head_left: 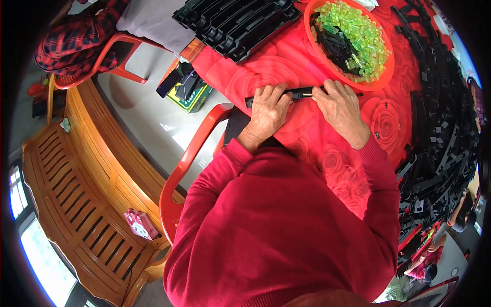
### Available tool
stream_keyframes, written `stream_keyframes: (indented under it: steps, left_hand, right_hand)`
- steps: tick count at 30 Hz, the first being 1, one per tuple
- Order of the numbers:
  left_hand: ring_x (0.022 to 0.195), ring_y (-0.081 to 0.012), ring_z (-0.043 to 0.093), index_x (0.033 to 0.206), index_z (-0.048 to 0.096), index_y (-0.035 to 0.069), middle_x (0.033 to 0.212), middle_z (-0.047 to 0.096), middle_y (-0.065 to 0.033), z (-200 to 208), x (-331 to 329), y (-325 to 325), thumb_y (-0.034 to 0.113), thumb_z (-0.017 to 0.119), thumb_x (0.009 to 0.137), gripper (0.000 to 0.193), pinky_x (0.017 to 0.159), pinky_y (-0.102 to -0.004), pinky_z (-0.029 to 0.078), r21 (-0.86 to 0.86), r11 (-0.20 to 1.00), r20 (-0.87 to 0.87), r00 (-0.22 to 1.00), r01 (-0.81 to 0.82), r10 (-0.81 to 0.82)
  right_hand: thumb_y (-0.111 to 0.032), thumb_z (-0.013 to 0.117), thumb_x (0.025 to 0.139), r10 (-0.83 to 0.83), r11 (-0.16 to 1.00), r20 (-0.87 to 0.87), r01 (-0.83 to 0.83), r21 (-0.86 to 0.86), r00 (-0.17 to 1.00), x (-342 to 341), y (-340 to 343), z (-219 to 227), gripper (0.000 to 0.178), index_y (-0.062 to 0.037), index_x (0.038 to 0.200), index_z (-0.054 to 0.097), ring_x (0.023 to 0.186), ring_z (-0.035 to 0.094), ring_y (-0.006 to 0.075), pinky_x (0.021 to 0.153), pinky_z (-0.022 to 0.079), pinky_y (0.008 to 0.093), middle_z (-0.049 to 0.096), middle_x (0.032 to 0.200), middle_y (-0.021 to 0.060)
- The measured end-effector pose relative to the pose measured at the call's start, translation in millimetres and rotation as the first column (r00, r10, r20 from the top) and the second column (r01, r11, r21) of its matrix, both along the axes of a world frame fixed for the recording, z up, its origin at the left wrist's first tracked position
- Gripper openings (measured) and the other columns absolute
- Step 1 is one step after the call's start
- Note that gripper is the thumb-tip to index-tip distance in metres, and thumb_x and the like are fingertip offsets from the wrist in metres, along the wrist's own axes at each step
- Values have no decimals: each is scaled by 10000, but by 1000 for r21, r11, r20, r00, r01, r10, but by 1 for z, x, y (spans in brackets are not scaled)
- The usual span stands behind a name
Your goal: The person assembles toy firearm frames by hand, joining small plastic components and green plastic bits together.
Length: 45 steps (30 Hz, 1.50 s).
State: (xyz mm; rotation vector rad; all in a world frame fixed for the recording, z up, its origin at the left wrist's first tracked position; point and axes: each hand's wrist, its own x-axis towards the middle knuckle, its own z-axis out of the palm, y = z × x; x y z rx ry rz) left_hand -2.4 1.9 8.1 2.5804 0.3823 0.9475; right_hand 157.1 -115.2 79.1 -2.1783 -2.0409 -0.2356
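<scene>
Strip (302, 93) gripped by left hand (270, 110) and right hand (340, 107) over red table

Nearest comes a deep red sweater (286, 225), its sleeves reaching forward on both sides with the cuffs at the wrists. Both hands are palm down, knuckles raised and fingers bent. They stand apart, each closed on the same strip: the left hand has its fingers curled over the left part, while the right hand pinches farther along with thumb and fingertips, beside a small pale metallic piece. The black strip lies crosswise, low over the table (307, 130), whose red covering is printed with large roses.

Just beyond the right hand, an orange-red bowl (369, 88) holds glossy yellow-green pieces (353, 36) and slim black pieces (335, 46). A broad heap of black parts (440, 133) covers the table's right side. Past the left hand, at the far edge, sits a ribbed black tray (235, 25).

Off the table to the left, a green and yellow box (193, 102) carries printed lettering, with a dark phone-like object (169, 84) on top. Farther off, a pink box (140, 224) with a cartoon face rests on a slatted wooden bench (110, 179).
</scene>
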Motion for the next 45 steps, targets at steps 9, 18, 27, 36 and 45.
stream_keyframes:
  steps: [9, 18, 27, 36, 45]
  left_hand:
    - [864, -249, 547, 875, 616, 39, 1030, 597, -129, -3, -1, 2, 137, 669, 704, 204, 708, -367, 392, -1, 1000, -7, 1000, 26, -26]
    - [867, -244, 542, 872, 611, 39, 1052, 593, -120, -3, -1, 2, 135, 676, 704, 204, 734, -363, 392, -10, 1000, -26, 1000, 12, -12]
    - [902, -250, 541, 845, 586, 52, 1071, 589, -134, -2, -2, 2, 158, 640, 723, 171, 762, -377, 387, -21, 1000, -65, 998, 20, -21]
    - [926, -257, 538, 844, 577, 64, 1072, 590, -128, -6, -2, 0, 172, 632, 732, 164, 788, -396, 386, -20, 1000, -80, 997, 0, -1]
    - [925, -260, 534, 843, 584, 60, 1050, 592, -99, 4, -9, 3, 148, 665, 713, 177, 798, -388, 394, -10, 999, -69, 997, 37, -38]
  right_hand:
    - [-120, 582, 823, 41, 994, -46, -45, -102, 998, -2, 13, 3, 107, -69, 851, 492, 688, 554, 246, 598, 448, 373, 535, 694, 78]
    - [-74, 562, 812, 24, 980, -204, -63, -191, 979, 5, 19, 3, 123, -68, 899, 476, 687, 602, 305, 543, 474, 418, 570, 696, 110]
    - [-44, 550, 785, 103, 957, -301, -177, -230, 948, 16, 29, 5, 110, -72, 871, 488, 661, 617, 271, 512, 463, 396, 571, 676, 79]
    - [-24, 555, 766, 127, 957, -262, -187, -221, 957, 12, 31, 3, 127, -70, 862, 487, 652, 617, 278, 505, 456, 403, 581, 676, 87]
    - [-122, 652, 779, -18, 994, -372, -24, -109, 928, 4, 11, 13, 227, -42, 948, 524, 675, 606, 293, 569, 471, 394, 605, 800, 111]
